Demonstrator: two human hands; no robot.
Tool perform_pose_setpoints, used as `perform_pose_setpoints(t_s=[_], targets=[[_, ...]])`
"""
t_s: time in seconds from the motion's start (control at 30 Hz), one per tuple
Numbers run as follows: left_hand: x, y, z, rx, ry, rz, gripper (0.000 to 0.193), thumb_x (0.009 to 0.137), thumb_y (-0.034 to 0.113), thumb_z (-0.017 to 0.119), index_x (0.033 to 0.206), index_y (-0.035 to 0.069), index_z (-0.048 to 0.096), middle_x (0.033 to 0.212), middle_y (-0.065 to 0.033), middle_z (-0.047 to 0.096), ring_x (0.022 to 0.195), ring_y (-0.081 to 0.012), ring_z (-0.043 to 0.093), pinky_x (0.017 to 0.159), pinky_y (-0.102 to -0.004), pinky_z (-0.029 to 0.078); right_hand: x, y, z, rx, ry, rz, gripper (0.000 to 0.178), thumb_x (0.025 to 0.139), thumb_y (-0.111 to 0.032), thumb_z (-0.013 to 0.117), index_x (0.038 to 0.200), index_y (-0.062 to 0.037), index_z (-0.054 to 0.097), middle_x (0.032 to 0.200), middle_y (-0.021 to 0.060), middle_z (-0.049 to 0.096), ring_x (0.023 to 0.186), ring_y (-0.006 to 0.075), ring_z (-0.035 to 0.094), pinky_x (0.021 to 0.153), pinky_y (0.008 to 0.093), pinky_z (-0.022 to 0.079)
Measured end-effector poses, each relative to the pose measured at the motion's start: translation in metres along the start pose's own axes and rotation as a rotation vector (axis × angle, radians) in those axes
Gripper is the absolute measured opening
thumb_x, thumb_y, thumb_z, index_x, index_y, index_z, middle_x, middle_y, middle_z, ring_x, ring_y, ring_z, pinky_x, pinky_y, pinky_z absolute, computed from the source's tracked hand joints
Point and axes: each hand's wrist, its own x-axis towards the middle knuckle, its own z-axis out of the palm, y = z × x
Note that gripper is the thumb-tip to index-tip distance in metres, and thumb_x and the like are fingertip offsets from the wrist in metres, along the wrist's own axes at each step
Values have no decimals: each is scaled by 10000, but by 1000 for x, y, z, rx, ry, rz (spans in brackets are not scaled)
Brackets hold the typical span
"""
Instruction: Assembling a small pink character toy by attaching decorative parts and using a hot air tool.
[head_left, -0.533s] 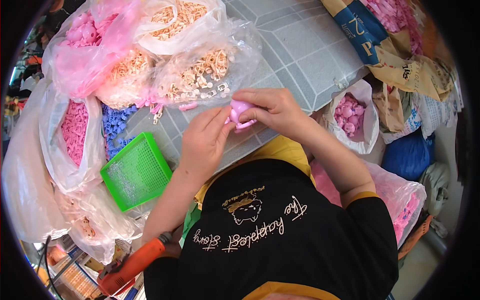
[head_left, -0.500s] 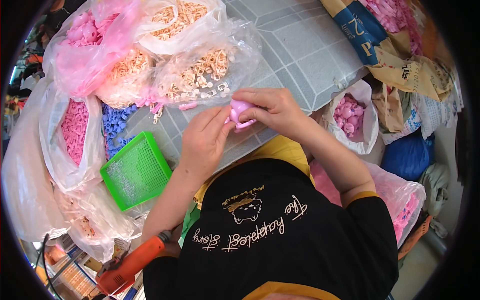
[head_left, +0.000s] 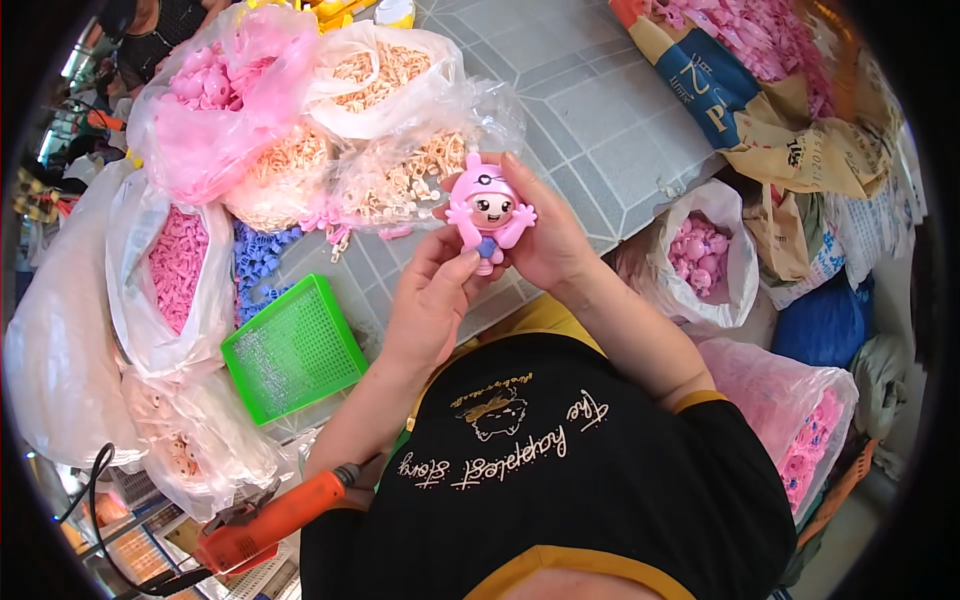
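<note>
A pink toy figure (head_left: pixel 488 212) with a painted face, spread arms and a blue piece on its belly is held upright above the table's front edge. My left hand (head_left: pixel 440 285) is closed round its lower body, the thumb at the blue piece. From the other side, my right hand (head_left: pixel 548 225) grips the head and flank. Behind the toy lies a clear bag of cream-coloured plastic parts (head_left: pixel 405 178). Left of my left hand sits a green tray (head_left: pixel 345 368) with small metal bits in it.
Blue parts (head_left: pixel 262 262) lie by a white bag of pink parts (head_left: pixel 178 265). A pink bag (head_left: pixel 155 150) stands farther back. An orange power screwdriver (head_left: pixel 270 525) hangs near my left forearm. At right is a bag of pink heads (head_left: pixel 697 250). Another person (head_left: pixel 165 40) shows at far left.
The pink toy has turned so its painted face and blue belly piece now show. Both hands have shifted their hold on it. The whole view has shifted slightly.
</note>
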Motion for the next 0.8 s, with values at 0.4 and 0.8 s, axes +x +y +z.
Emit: perform_pose_setpoints(t_s=[0.4,0.8], targets=[[4,0,-3,156,52,1,256,970,157,609,1182,15,627,993,-63,675,917,-191,660,833,-338,532,2,-2,5,-39,54,98,493,1070,-428,390,1271,-13,564,1161,108,671,1034,196,660,877,364,535],[12,2,-1,107,76,21,227,909,155,695,1067,-7,681,895,-63,684,811,-165,655,787,-312,539,11,-1,0,-23,-7,76,490,1084,-404,357,1238,11,566,1105,134,674,973,226,666,876,374,532]])
